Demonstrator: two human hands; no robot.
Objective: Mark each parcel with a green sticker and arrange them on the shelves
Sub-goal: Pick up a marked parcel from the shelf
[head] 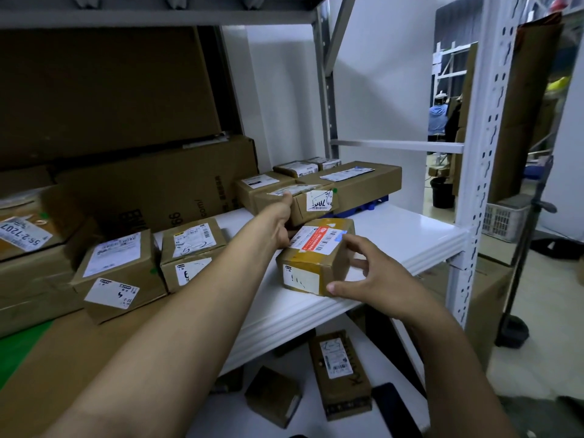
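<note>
Right grip [376, 279] is grasping the yellow-taped parcel [316, 257] at centre frame, near the shelf [410, 235] lip, by thumb and fingertips only. Left grip [282, 224] is holding the rear parcel [313, 200]. Risk: with that light hold, it could be slipping off the edge.

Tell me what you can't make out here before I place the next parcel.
All head view:
- Left hand: fingers hidden behind the front parcel, so its grip on the rear parcel is unclear.
- Front parcel's back and underside: hidden, so any mark there can't be seen.
- Label print: too small and blurred.
- Lowest boxes: partly covered by the shelf edge.
</note>
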